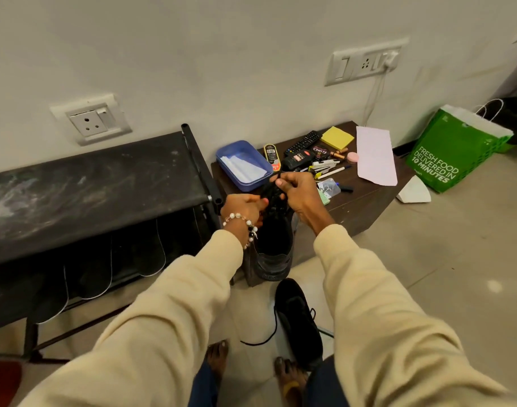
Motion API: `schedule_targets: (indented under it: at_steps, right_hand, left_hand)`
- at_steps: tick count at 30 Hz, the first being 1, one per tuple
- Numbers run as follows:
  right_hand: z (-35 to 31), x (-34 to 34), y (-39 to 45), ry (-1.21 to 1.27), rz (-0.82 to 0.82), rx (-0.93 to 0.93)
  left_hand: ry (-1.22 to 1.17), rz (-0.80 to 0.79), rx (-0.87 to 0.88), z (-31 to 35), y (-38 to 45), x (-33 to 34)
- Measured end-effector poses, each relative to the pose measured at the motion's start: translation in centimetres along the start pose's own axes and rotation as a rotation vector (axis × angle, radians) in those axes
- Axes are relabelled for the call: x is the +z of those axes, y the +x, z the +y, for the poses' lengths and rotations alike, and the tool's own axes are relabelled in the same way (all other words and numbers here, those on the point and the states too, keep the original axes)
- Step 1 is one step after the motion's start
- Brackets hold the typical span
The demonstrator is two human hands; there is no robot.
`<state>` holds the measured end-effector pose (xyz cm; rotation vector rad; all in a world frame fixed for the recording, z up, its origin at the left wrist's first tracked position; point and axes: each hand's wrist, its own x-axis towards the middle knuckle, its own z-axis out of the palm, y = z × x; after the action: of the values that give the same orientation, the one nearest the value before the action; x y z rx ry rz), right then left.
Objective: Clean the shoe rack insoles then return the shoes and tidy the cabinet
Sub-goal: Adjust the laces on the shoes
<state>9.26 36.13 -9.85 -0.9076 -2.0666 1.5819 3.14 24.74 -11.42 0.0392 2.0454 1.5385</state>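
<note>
Shoe rack (87, 183), black and dusty, filled the left of the frame, insoles (134, 259) lined on its lower tier. Right of it stood the cluttered tabletop (366, 198). At centre I saw a black shoe (273, 248) held up, heel toward me; a second shoe (298, 321) lay on the floor below. My left hand (242, 208) and right hand (295, 192) each kept a curled grip, pinching the laces (273, 198).

Green bag (454, 151), yellow notepad (337, 138)
</note>
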Motion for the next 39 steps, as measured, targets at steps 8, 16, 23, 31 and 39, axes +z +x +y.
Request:
schedule_targets:
  at_steps: [8,16,23,31,39]
  right_hand:
    - [-1.2,-0.5,-0.3,-0.455,-0.147,-0.278]
    - [2.9,0.8,-3.7,-0.792,-0.08,-0.441]
    - [4.2,1.7,-4.3,-1.033,-0.358,-0.274]
    - [1.8,3.1,-3.1,-1.18,-0.574,-0.086]
    - [1.0,1.9,-3.6,-1.083,-0.578,-0.036]
  left_hand:
    - [0.689,0.041,0.262,-2.8,-1.5,0.0]
    - [0.624,0.118,0.359,-3.9,-1.3,-0.4]
    - [0.524,0.119,0.48,-5.4,-1.3,-0.4]
    - [0.565,0.089,0.515,-5.2,-1.1,-0.8]
    - [0.482,0.094,0.457,-5.3,-1.4,-0.5]
